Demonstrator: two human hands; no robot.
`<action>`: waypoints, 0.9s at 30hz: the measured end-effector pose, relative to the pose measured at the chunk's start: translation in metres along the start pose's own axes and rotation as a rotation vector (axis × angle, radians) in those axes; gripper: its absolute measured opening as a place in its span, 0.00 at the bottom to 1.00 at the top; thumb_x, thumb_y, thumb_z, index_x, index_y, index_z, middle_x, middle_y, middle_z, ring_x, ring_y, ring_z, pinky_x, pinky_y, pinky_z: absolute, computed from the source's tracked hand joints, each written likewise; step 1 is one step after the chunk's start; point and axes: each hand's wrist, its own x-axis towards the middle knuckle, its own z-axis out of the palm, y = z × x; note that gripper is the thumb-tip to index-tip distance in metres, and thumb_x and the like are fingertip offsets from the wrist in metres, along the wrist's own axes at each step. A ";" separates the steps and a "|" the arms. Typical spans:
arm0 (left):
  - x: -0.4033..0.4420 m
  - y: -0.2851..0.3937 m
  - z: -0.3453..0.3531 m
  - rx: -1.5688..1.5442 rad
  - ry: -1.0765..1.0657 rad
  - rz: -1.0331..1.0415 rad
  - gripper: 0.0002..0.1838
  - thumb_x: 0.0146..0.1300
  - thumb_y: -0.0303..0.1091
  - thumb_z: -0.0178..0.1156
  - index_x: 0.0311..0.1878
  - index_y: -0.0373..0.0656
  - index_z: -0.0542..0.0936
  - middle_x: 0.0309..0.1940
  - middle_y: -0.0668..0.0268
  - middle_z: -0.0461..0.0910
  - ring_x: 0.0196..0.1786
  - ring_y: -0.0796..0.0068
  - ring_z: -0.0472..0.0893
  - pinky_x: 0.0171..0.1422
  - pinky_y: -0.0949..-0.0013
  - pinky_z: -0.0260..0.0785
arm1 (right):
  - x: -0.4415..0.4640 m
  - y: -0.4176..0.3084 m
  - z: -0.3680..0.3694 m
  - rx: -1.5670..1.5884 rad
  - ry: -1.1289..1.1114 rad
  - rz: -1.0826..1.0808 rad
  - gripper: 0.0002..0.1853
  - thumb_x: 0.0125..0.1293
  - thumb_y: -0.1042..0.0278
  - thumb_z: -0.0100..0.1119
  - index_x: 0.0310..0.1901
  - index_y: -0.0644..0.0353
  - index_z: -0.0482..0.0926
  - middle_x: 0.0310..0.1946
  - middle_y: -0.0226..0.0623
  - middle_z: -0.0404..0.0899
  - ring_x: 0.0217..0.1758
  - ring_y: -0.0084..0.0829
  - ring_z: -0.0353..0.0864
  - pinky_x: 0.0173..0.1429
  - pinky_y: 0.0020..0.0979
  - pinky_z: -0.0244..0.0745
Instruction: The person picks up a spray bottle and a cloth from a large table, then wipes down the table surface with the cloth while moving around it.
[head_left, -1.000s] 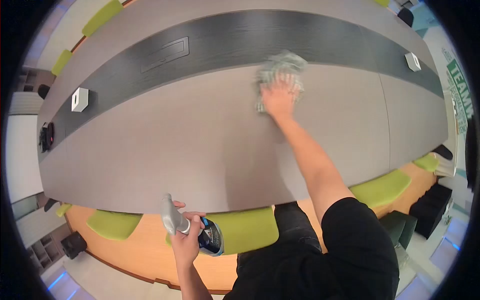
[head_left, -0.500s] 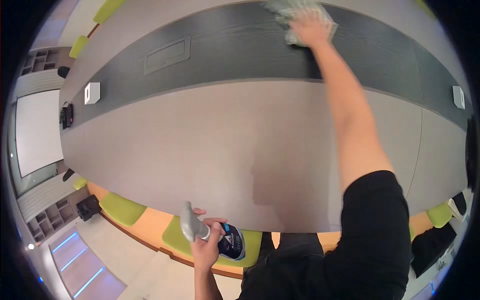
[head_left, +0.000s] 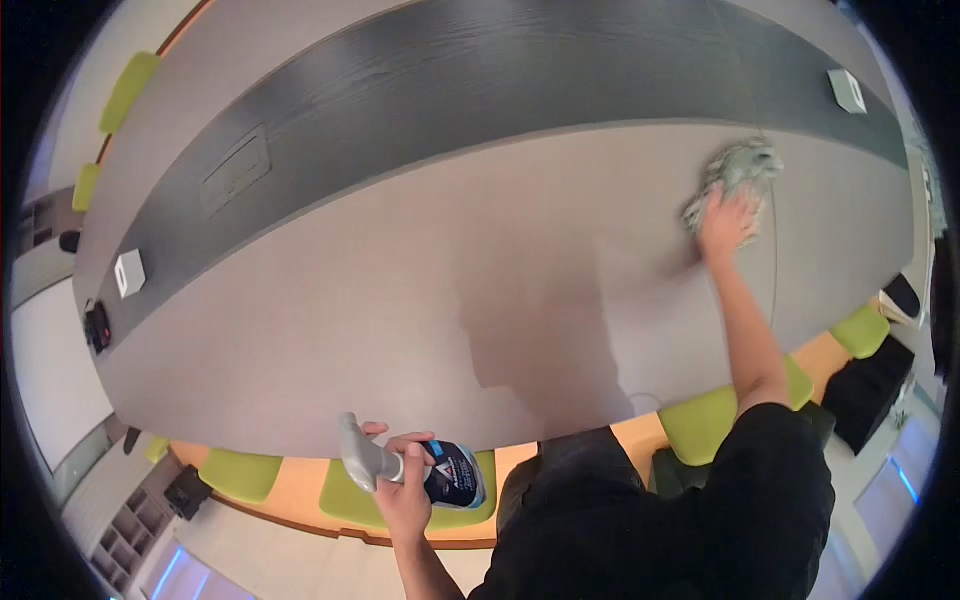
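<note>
My left hand (head_left: 405,490) is wrapped round the neck of a spray bottle (head_left: 457,478) with a grey trigger head and a dark blue label. The bottle lies tilted, its nozzle to the left, just off the near edge of the long table (head_left: 330,320). On the right part of the tabletop, my right hand (head_left: 730,222) presses a crumpled grey-green cloth (head_left: 745,165) flat against the light surface. The fingers rest over the cloth's near part. A seam in the tabletop runs close by the cloth on its right.
A dark strip (head_left: 450,85) runs along the table's middle, with a flush rectangular panel (head_left: 237,170). White boxes stand at its left (head_left: 130,273) and right (head_left: 847,91). Green chairs (head_left: 700,425) line the near edge. A black device (head_left: 97,325) sits at the left end.
My right hand has moved the cloth from the dark strip toward me and to the right, onto the light tabletop. The view has turned. My left hand keeps its hold on the bottle.
</note>
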 end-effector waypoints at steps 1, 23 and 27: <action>-0.003 0.002 0.002 0.008 -0.015 -0.011 0.24 0.84 0.23 0.58 0.75 0.38 0.61 0.40 0.58 0.86 0.43 0.75 0.83 0.58 0.65 0.75 | -0.047 -0.010 -0.014 -0.036 0.021 -0.086 0.40 0.89 0.40 0.44 0.87 0.65 0.65 0.93 0.42 0.54 0.97 0.51 0.46 0.92 0.70 0.42; -0.128 -0.030 -0.010 -0.046 -0.116 0.111 0.24 0.84 0.20 0.57 0.76 0.38 0.62 0.36 0.63 0.80 0.50 0.72 0.85 0.58 0.66 0.78 | -0.108 0.117 -0.042 0.166 -0.164 0.447 0.41 0.88 0.32 0.35 0.86 0.56 0.70 0.95 0.46 0.47 0.96 0.67 0.37 0.86 0.85 0.38; -0.147 -0.033 -0.016 -0.031 -0.179 0.161 0.23 0.85 0.25 0.58 0.75 0.39 0.63 0.39 0.61 0.84 0.46 0.73 0.84 0.58 0.64 0.75 | -0.244 0.031 -0.079 0.132 -0.089 0.269 0.40 0.85 0.36 0.46 0.74 0.69 0.82 0.94 0.47 0.50 0.95 0.67 0.43 0.84 0.87 0.39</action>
